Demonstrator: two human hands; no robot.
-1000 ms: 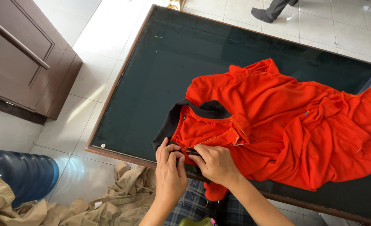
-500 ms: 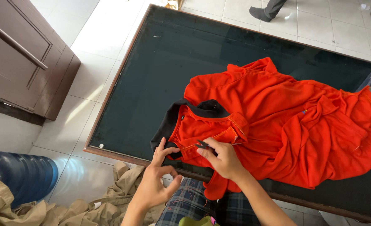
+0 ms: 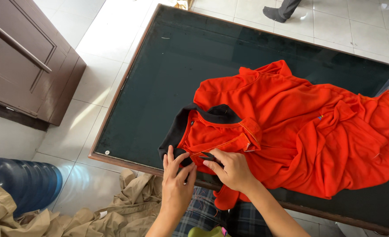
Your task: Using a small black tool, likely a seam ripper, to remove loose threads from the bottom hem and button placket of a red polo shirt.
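Head view, looking down. Orange polo shirt (image 3: 300, 127) with a black collar (image 3: 181, 131) lies crumpled on a dark glass-topped worktop (image 3: 168, 66), spread from the near-centre out to the right edge; its collar end points left and sits at the near edge, and a bit of orange cloth hangs over that edge. Left hand (image 3: 177, 184) is at the near worktop edge, fingertips touching the black collar; grip released, fingers extended and slightly spread, nothing held. Right hand (image 3: 231, 169) rests on the shirt's button placket just right of the collar; its thumb and forefinger pinch a small dark object (image 3: 207, 156), too small to identify. The two hands are just beside each other. Tan cloth (image 3: 71, 215) is heaped on the white tiled floor (image 3: 97, 79) near-left, below the worktop edge. A blue water jug (image 3: 18, 184) lies at the left, beside the tan cloth. A brown wooden cabinet (image 3: 23, 66) stands far-left. Another person's dark-socked foot (image 3: 275, 13) shows beyond the far edge of the worktop.
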